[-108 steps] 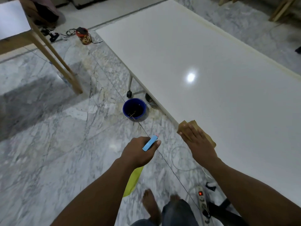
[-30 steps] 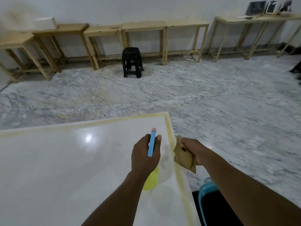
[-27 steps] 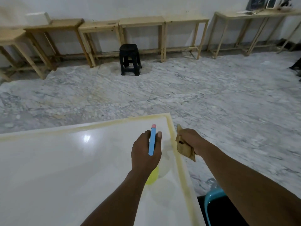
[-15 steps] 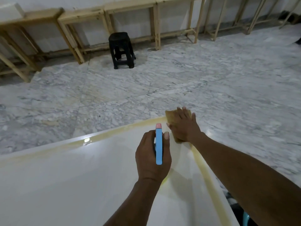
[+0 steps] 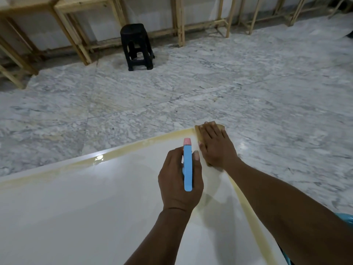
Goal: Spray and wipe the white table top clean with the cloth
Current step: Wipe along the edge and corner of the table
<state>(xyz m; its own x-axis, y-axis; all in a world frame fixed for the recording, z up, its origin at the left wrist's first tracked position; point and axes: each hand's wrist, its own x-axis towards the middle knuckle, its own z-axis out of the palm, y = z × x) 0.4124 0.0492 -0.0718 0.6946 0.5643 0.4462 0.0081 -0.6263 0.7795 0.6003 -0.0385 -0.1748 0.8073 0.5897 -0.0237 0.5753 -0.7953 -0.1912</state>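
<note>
A black stool [image 5: 136, 46] stands on the marble floor [image 5: 248, 83] at upper centre, before wooden tables [image 5: 76, 25] along the top edge. The cloth [image 5: 197, 131] lies on the white surface [image 5: 76, 217] at its corner, centre right, pressed under the flat, straight-fingered right hand [image 5: 215, 146]. Just left, the left hand [image 5: 179, 180] grips a blue bottle [image 5: 187, 169].

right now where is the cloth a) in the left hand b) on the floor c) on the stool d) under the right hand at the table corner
d: the right hand lies flat on the cloth at the table corner
</note>
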